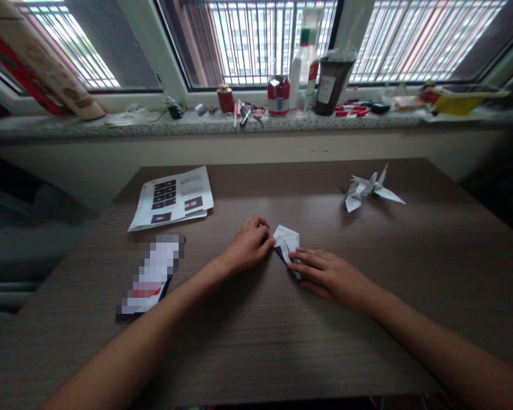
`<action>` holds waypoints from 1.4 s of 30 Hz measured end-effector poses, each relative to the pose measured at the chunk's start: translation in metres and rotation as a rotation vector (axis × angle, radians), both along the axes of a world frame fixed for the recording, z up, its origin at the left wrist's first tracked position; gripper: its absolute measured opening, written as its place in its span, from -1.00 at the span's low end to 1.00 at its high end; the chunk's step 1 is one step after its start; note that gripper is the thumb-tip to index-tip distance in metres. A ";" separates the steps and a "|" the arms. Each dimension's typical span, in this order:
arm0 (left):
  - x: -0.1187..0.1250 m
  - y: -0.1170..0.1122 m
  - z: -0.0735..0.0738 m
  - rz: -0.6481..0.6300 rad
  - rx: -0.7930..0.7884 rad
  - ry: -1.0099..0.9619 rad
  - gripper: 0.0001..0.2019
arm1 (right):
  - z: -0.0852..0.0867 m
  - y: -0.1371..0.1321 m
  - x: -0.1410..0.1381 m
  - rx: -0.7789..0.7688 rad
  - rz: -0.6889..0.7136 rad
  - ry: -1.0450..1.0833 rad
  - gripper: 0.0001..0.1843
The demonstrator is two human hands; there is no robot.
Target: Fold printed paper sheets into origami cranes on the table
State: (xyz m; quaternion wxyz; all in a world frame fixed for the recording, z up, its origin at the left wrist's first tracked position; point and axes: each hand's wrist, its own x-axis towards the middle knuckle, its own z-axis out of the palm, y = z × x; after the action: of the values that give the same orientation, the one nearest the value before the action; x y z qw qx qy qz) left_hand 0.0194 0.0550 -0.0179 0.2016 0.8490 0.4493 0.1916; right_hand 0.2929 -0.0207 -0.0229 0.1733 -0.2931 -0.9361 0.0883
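Observation:
A small piece of folded printed paper point(287, 234) lies on the table in the middle of the head view, with a dark patch along its lower left edge. At its left corner, my left hand point(252, 242) is closed, thumb and curled fingers pinching the paper's edge. My right hand point(329, 273) lies flat across the paper's lower right part, fingers stretched out and hiding some of it. Farther back on the right stands a folded paper crane point(371, 188) with spread wings, apart from both hands.
Printed sheets point(192, 191) lie at the table's back left. In front of them is a phone-like slab with a blurred face point(154, 279), near my left forearm. Along the windowsill point(154, 128) stand a red can point(279, 95), a dark cup point(331, 82), bottles and small items.

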 end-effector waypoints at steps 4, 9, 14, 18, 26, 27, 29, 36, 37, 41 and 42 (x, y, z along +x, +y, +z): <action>0.011 -0.005 0.008 0.083 -0.002 0.112 -0.84 | -0.002 0.001 0.000 -0.010 -0.004 0.005 -0.52; 0.023 -0.011 0.017 0.128 0.039 0.263 -0.83 | -0.001 0.001 0.000 -0.025 -0.007 -0.002 -0.51; 0.027 -0.016 0.016 0.146 0.085 0.307 -0.82 | 0.000 0.000 -0.001 -0.033 -0.017 0.021 -0.51; 0.025 -0.016 0.011 0.154 0.126 0.264 -0.88 | -0.001 0.000 -0.002 -0.026 -0.014 0.018 -0.52; 0.002 -0.031 0.005 -0.246 0.310 0.169 -0.79 | -0.003 0.001 -0.001 0.009 -0.010 0.018 -0.50; -0.001 -0.035 0.004 -0.312 0.317 0.184 -0.74 | -0.003 0.001 -0.001 0.010 -0.008 0.019 -0.50; -0.007 -0.042 0.003 -0.346 0.310 0.232 -0.64 | -0.003 0.000 -0.001 0.007 -0.009 0.015 -0.50; -0.012 -0.053 -0.001 -0.295 0.236 0.279 -0.49 | 0.000 0.001 0.001 -0.091 -0.007 0.040 -0.48; -0.012 -0.053 0.000 -0.294 0.233 0.274 -0.49 | 0.001 0.002 0.001 -0.125 -0.008 0.059 -0.49; -0.011 -0.053 0.002 -0.295 0.218 0.267 -0.47 | 0.004 0.012 0.003 -0.193 -0.061 0.143 -0.51; -0.011 -0.053 0.002 -0.296 0.217 0.265 -0.47 | 0.004 0.015 0.002 -0.177 -0.081 0.134 -0.51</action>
State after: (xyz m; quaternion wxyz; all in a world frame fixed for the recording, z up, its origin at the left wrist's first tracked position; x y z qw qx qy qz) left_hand 0.0088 0.0024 -0.0158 0.0740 0.9401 0.3192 0.0939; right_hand 0.2949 -0.0057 -0.0191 0.2122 -0.3384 -0.8983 0.1831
